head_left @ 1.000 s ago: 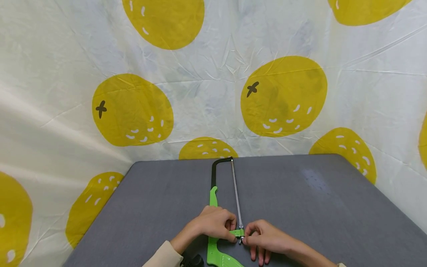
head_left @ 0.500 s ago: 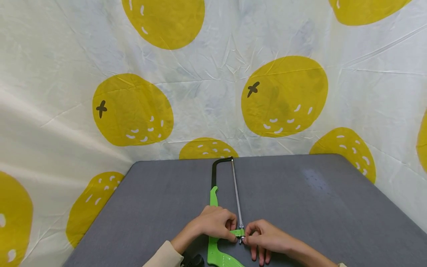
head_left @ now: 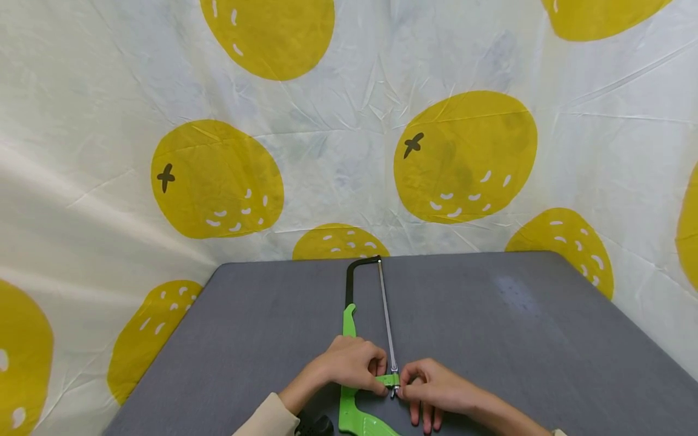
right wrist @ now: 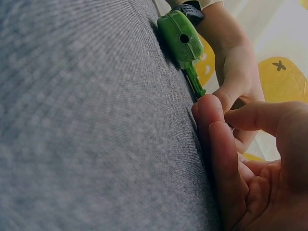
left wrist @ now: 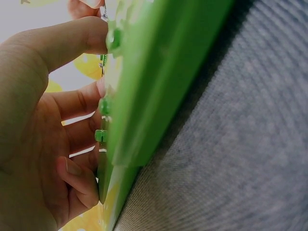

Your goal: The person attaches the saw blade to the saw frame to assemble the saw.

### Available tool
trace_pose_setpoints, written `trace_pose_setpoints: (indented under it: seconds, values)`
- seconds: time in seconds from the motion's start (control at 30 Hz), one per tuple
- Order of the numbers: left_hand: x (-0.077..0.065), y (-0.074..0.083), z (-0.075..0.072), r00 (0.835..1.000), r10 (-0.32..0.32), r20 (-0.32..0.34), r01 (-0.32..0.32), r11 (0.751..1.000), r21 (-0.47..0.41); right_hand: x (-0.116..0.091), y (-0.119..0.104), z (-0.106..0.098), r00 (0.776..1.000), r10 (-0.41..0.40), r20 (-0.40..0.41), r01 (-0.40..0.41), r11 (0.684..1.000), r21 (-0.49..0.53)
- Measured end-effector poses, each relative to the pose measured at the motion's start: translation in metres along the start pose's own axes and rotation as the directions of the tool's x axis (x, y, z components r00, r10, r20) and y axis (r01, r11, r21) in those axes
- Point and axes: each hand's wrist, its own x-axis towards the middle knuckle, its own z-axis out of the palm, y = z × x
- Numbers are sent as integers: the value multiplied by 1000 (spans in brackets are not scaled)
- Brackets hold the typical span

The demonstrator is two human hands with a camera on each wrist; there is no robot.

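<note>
Where the hacksaw (head_left: 349, 321) is lying: tabletop (head_left: 480, 315)
Left hand (head_left: 353, 362): fingers gripping its frame (left wrist: 144, 86)
Right hand (head_left: 436, 384): fingers pinching its wing nut (head_left: 393, 393)

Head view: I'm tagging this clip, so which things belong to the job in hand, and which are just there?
Seem part of the job:
- hacksaw, lying on the table
- left hand, gripping its green frame
- right hand, pinching the metal fitting at the blade's near end

Seem just there:
- grey table
- fruit-print cloth
- black device by the left wrist
</note>
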Motion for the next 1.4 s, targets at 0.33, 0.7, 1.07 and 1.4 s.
trace_pose_setpoints:
  seconds: [0.33,0.7,1.07,1.4]
  values:
    - [-1,-1,1,1000,0,3,0,1000,1,-1,1,2,1000,-2,-9,2,1000,-8]
    - [1,-3,2,1000,12,14,-11,1000,-28,0,1,0,1000,4,4,-4,1000,9]
    - [0,-1,2,1000,7,5,-7,1000,-10,0,1,0,1000,7,5,-8,1000,8]
    - [2,-3,2,1000,14,7,-13,1000,-13,0,0,0,1000,7,-7,-7,1000,-3]
